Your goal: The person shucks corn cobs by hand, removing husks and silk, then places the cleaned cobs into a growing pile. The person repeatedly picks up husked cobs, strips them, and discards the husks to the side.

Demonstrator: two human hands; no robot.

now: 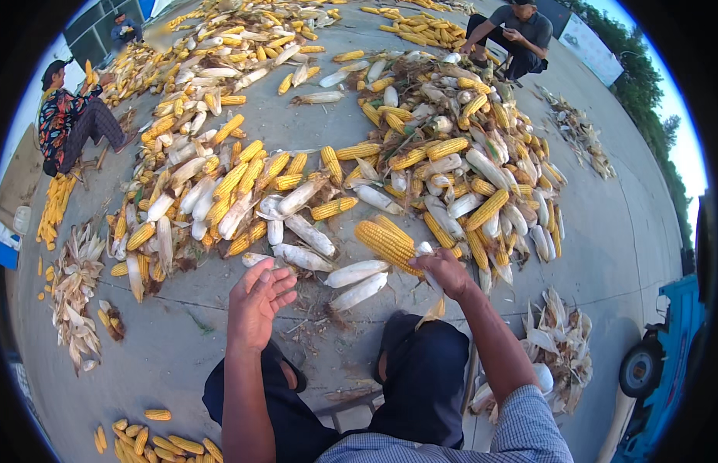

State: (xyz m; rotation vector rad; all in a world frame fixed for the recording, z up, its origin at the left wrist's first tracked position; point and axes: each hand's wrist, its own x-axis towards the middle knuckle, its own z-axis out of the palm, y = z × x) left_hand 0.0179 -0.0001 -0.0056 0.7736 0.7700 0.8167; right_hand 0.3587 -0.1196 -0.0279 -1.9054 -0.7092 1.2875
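My right hand (446, 271) is closed on the base of a husked yellow corn cob (388, 244), with a second cob beside it and a pale strip of husk hanging below. To the left, my left hand (260, 298) is raised with its fingers apart and nothing in it. Between the hands, two corn ears in white husk (359, 285) lie on the concrete. Beyond them spreads a large pile of mixed husked and unhusked ears (237, 191), and another heap (474, 156) rises at the right.
Stripped husks (558, 341) lie at my right, more husks (75, 295) at the left. Husked cobs (156, 445) are piled at lower left. A person (72, 118) sits at left, another (518, 37) at upper right, a third farther back. A blue vehicle (671, 359) stands at right.
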